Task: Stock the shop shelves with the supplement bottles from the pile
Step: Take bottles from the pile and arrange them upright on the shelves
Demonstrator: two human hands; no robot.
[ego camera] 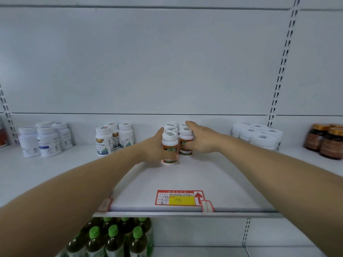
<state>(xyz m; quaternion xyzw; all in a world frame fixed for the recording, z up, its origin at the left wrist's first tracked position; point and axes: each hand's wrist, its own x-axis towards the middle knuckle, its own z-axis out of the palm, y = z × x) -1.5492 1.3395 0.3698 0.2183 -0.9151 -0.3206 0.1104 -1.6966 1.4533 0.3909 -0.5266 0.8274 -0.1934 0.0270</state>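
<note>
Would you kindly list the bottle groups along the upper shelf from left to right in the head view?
Plain white bottles → white bottles with mountain labels → orange-labelled bottles between left hand and right hand → white tubs → brown jars.

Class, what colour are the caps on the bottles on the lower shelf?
Bright green caps, on dark bottles; seen in the head view.

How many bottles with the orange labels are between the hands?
5 show. The front-left bottle is in the left hand, the front-right bottle in the right hand. Three white caps peek out behind. More may be hidden.
</note>
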